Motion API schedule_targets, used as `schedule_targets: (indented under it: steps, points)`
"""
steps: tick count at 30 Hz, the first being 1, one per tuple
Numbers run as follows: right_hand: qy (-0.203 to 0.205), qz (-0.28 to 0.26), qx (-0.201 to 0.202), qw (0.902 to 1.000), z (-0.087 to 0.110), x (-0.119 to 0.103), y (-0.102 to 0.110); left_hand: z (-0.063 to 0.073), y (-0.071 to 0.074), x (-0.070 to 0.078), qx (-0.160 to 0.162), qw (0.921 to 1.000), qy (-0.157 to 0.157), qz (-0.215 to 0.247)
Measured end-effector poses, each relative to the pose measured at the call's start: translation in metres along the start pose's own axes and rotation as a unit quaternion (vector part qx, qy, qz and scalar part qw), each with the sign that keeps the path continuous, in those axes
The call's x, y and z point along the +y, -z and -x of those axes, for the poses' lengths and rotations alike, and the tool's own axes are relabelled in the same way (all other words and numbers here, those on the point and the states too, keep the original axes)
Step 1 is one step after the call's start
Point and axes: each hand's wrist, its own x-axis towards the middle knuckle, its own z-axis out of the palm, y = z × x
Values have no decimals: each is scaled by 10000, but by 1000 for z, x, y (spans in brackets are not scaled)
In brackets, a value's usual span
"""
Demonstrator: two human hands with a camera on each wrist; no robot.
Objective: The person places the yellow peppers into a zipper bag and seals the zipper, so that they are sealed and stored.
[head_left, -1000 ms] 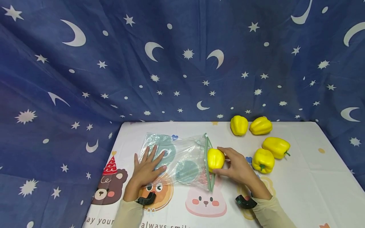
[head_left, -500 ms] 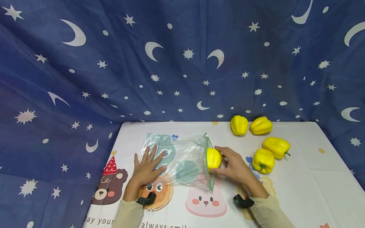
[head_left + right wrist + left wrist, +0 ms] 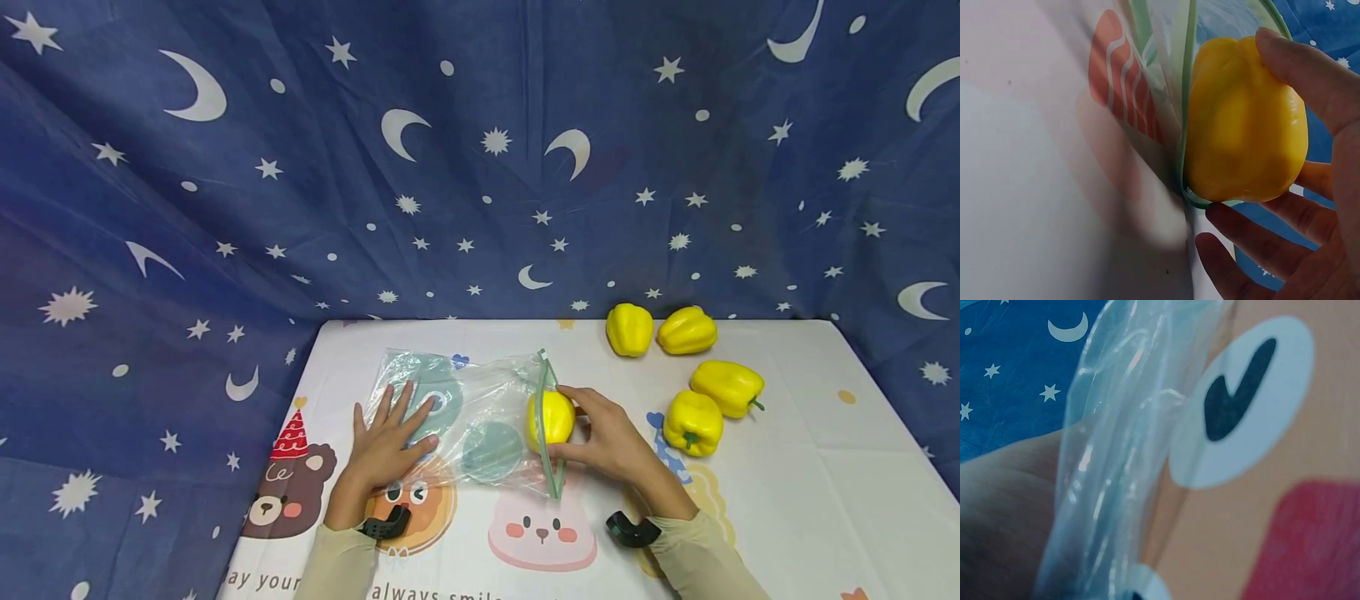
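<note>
A clear zip bag [image 3: 480, 392] with a green zip edge [image 3: 542, 417] lies flat on the table, its mouth facing right. My left hand [image 3: 388, 442] rests on the bag's closed end with fingers spread and straight. In the right wrist view, my right hand [image 3: 1310, 231] holds a yellow bell pepper [image 3: 1244, 119] between thumb and fingers. That pepper sits in the bag's mouth, its left part behind the green edge. In the left wrist view, crinkled plastic [image 3: 1110, 450] rises beside the hand, whose fingers are out of that view.
Several more yellow bell peppers stand at the right: two at the back edge, one of them a pepper [image 3: 629, 330], and a touching pair with a front pepper [image 3: 693, 423]. A printed white cloth [image 3: 825, 500] covers the table. A blue star-patterned curtain [image 3: 480, 167] hangs behind and to the left.
My right hand has moved left, pushing the bell pepper from the bag's opening partly past the green edge. The left hand has stayed in place.
</note>
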Motion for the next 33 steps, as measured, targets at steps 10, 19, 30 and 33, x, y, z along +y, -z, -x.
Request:
schedule_targets:
  steps: [10, 19, 30, 33]
  points:
    - [-100, -297, -170, 9994, 0, 3, -2, 0, 0, 0, 10, 10000, -7, 11]
    - [-754, -1707, -251, 9821, 8, 17, 2, 0, -1, 0, 47, 10000, -26, -2]
    - [-814, -1760, -1, 9810, 4, 15, -6, 0, -2, -2, 2, 10000, -5, 15]
    - [-673, -1791, 40, 9815, 3, 15, -8, -1, -2, -2, -1, 10000, -22, 38]
